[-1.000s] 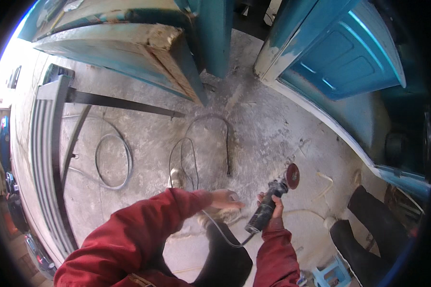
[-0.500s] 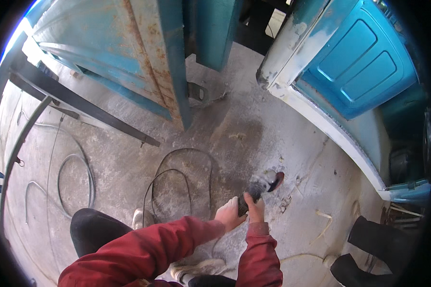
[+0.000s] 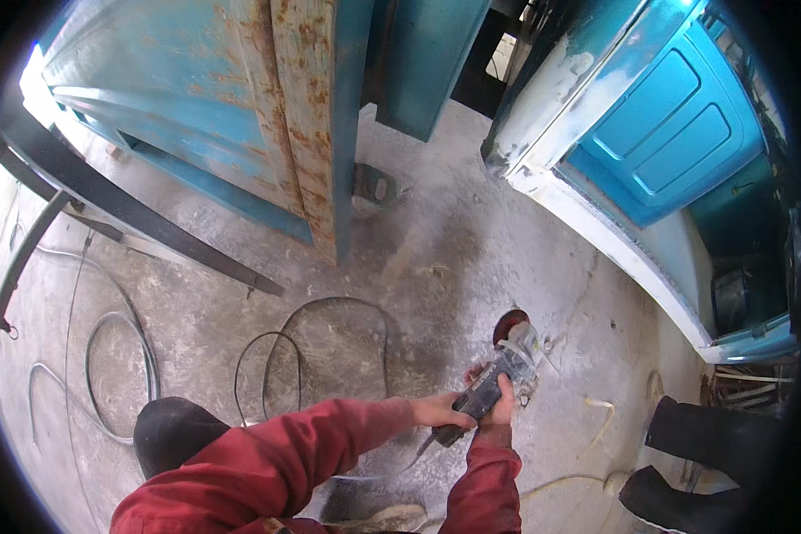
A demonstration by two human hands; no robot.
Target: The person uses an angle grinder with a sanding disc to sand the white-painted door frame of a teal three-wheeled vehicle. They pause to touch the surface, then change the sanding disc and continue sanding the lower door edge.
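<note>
An angle grinder (image 3: 488,389), dusty, with a dark body and pale metal head, is held out over the floor in both hands. Its reddish-brown disc (image 3: 509,326) sits at the far end, apart from any panel. My left hand (image 3: 440,410) is wrapped round the rear and left side of the body. On the right side, my right hand (image 3: 500,409) grips the body, its thumb lying along the top. From the rear of the tool a cord (image 3: 418,453) runs down toward my left forearm.
A rusted turquoise panel (image 3: 294,116) stands far left. To the right is a vehicle body with a whitish sill (image 3: 632,256) and blue door panel (image 3: 667,133). A dark curved beam (image 3: 151,214), cable loops (image 3: 271,369) and dark trouser-like legs (image 3: 707,436) are nearby.
The grinder has turned in my hands, its disc swinging from the right of the head to the far left side. More of the tool's body shows, and the view has shifted slightly.
</note>
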